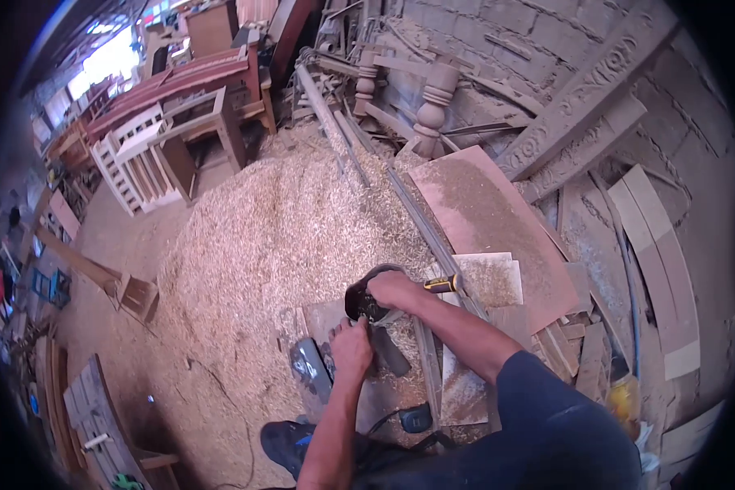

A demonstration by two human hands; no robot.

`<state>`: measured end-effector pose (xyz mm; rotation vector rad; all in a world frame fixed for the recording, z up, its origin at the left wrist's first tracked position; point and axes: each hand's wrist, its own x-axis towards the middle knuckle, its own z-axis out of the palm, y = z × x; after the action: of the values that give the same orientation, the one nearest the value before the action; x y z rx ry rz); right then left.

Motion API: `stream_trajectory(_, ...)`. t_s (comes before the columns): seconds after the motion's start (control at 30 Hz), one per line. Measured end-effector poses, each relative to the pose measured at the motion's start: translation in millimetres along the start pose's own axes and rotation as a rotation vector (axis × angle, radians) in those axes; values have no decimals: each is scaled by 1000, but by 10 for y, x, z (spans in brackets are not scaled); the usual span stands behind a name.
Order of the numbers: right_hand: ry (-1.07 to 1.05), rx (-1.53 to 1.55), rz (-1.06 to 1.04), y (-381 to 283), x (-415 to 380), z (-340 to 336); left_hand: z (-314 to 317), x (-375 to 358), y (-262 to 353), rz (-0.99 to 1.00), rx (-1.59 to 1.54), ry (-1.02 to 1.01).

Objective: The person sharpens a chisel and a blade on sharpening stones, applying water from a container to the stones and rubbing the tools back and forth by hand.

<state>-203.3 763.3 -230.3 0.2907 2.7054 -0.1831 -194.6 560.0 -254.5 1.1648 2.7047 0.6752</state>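
Observation:
A black, open-topped container [354, 300] sits in front of me at the edge of the wood shavings. My right hand [390, 290] reaches over its rim, with the fingertips hidden inside. At the near rim is my left hand [351, 347], its fingers bent and the thumb tip right at the edge; what they pinch is too small to make out. Left of this hand lies a shiny dark case [310, 365]. A dark flat block [390, 353] rests just below the container. Beyond my right wrist is a yellow and black tool handle [443, 284].
A large heap of wood shavings [261, 220] spreads ahead. Boards [482, 204] and carved timber [596, 90] lean at the right by a block wall. A tape measure [416, 418] lies near my knees. Wooden furniture [151, 155] stands at the back left.

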Motion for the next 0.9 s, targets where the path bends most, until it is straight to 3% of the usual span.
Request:
stream_trajectory(0.1, 96, 151, 0, 43, -90, -62, -106, -53, -87, 64, -107, -53)
stream_trajectory(0.2, 463, 389, -73, 44, -173, 151, -316, -231, -47, 86, -190, -38)
stream_trajectory(0.3, 494, 1229, 149, -168, -423, 281, -342, -520, -26, 35, -304, 48)
stream_trajectory(0.37, 411, 1550, 279, -329, -632, 267, -421, -811, 130, -49, -307, 55)
stream_trajectory(0.43, 360, 1941, 283, -501, -692, 393, -402, -1097, 174, -188, -656, -224)
stream_trajectory(0.47, 382, 2010, 274, -579, -694, 483, -389, -1216, 199, -260, -828, -363)
stream_trajectory(0.57, 419, 2162, 270, -811, -740, 542, -354, -1530, 407, -475, -1179, -377)
stream_trajectory(0.7, 451, 2107, 245, -1067, -819, 490, -631, -1600, 601, -606, -1305, -291)
stream_trajectory(0.87, 330, 2165, -18, -1376, -889, 567, -845, -1898, 619, -678, -1224, -183)
stream_trajectory(0.9, 308, 2049, 69, -1476, -910, 627, -918, -1945, 662, -724, -1359, -207)
